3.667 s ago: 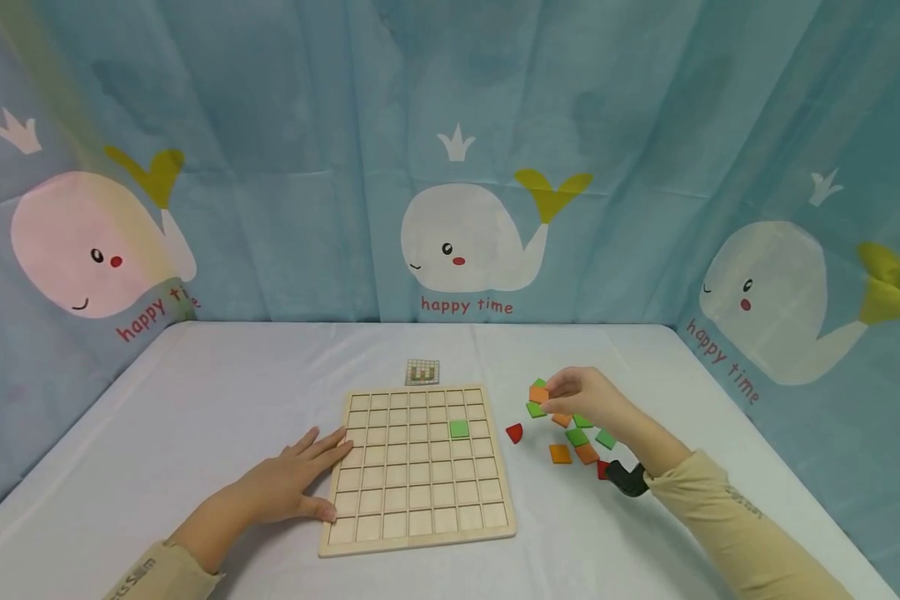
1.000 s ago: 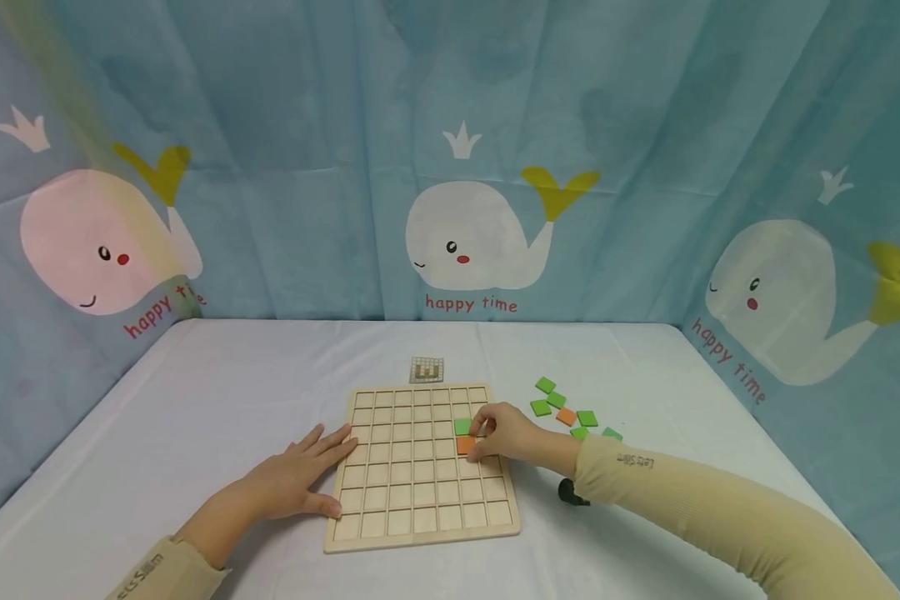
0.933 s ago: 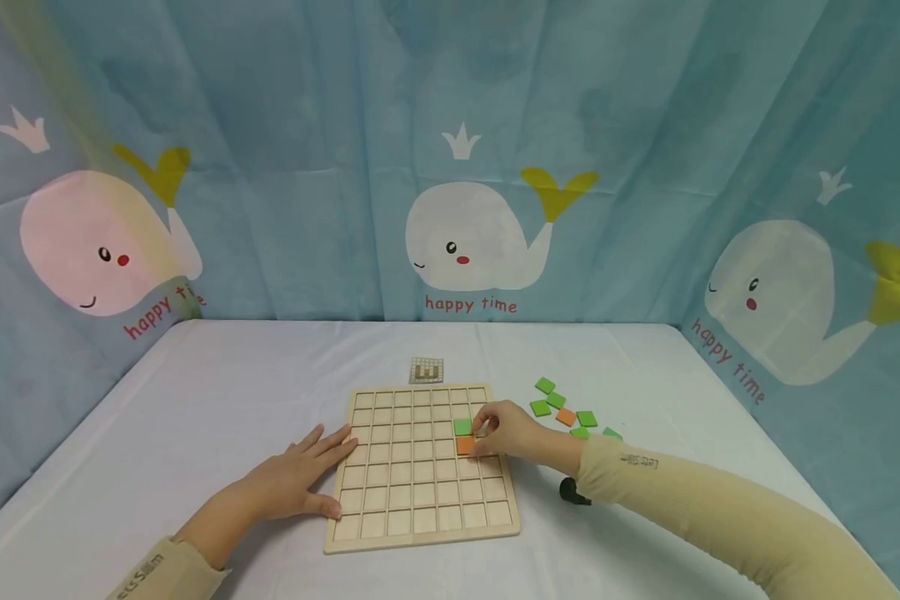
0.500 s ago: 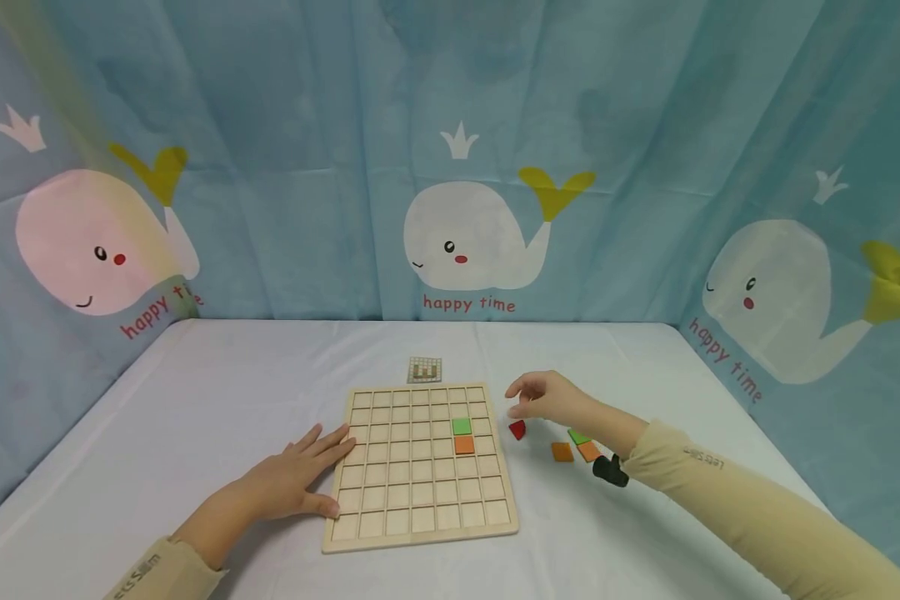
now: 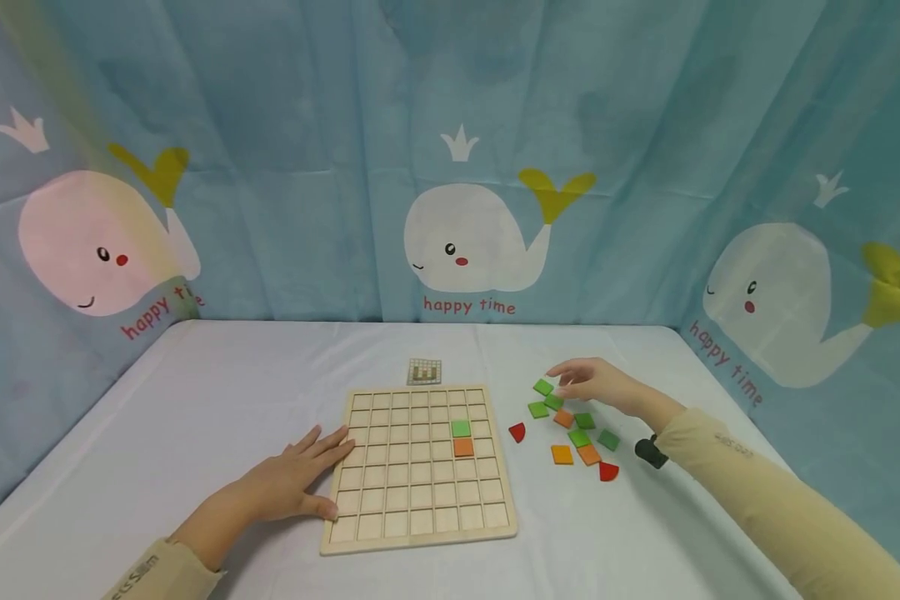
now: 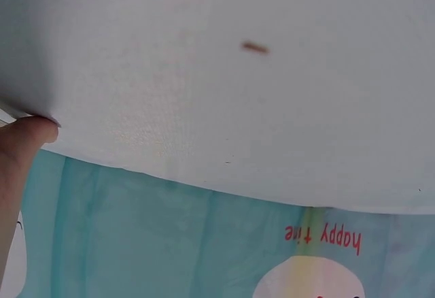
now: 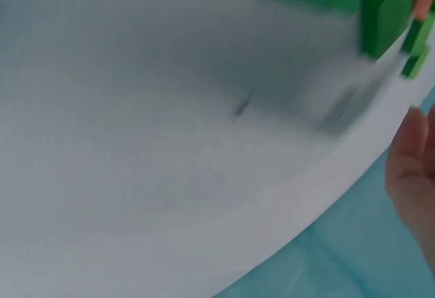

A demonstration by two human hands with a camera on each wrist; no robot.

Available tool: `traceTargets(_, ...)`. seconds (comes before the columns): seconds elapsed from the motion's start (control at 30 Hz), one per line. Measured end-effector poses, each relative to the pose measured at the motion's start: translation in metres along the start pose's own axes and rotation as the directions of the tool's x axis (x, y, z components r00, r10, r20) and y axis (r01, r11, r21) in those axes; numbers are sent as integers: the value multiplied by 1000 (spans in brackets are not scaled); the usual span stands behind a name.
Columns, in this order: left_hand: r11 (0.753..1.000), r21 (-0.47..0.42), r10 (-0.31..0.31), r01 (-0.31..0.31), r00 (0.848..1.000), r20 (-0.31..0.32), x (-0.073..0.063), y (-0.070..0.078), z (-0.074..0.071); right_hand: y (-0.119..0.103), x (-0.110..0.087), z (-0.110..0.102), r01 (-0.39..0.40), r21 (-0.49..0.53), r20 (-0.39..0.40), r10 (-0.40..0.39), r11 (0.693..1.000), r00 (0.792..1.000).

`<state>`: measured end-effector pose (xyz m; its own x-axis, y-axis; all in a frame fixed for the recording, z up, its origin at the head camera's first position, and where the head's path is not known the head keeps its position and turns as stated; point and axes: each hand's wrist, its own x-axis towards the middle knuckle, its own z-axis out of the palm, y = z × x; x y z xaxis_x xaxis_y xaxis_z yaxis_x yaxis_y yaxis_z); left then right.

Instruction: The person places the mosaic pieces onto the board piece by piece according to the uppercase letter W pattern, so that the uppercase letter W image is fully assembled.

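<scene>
In the head view my left hand (image 5: 288, 479) rests with spread, straight fingers against the left edge of a wooden grid board (image 5: 417, 542). One light green tile (image 5: 461, 428) lies in a cell of the board, and an orange tile (image 5: 462, 447) fills the cell just below it. My right hand (image 5: 596, 385) hovers over the far side of the loose tiles, fingers loosely bent, nothing visible between them. Closest to its fingertips are several green tiles (image 5: 543, 387). The right wrist view catches its thumb (image 7: 410, 141) apart from the blurred green tiles (image 7: 387, 15).
Right of the board lie more loose pieces: a red quarter-round piece (image 5: 517, 432), another red piece (image 5: 608, 472), an amber tile (image 5: 562, 454) and orange tiles (image 5: 588, 454). A small pattern card (image 5: 424, 372) sits behind the board. Whale-printed curtain (image 5: 307, 208) hangs beyond the white table (image 5: 255, 375).
My right hand carried an orange tile from the pile to the board and let it go below the green one. It then moved back right over the loose tiles. My left hand stayed put.
</scene>
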<state>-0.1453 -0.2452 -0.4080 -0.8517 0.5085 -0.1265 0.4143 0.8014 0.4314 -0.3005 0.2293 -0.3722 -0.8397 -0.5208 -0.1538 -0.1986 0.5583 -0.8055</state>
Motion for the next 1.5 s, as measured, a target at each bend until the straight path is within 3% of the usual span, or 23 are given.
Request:
traceTargets(0.3, 1000, -10, 1, 0, 1000, 13, 3, -2, 4, 22, 14, -22, -34, -130, 81, 45, 991, 996)
traceTargets(0.47, 1000, -4, 0, 0, 1000, 8, 4, 0, 5, 31, 24, -25, -86, -162, 131, 108, 983, 985)
traceTargets(0.7, 1000, 10, -8, 8, 1000, 11, 4, 1, 5, 30, 48, -24, -94, -241, 205, 145, 966, 968)
traceTargets(0.97, 1000, 0, 6, -6, 1000, 9, 5, 4, 2, 32, 59, -27, -168, -298, 178, 228, 940, 957)
traceTargets(1.27, 1000, 16, -20, 20, 999, 30, 5, 4, -2, 26, 61, -20, -142, -319, 175, 205, 937, 963)
traceTargets(1.5, 999, 43, 1, -1, 1000, -2, 4, -3, -3, 26, 67, -18, -132, -294, 186, 192, 947, 964)
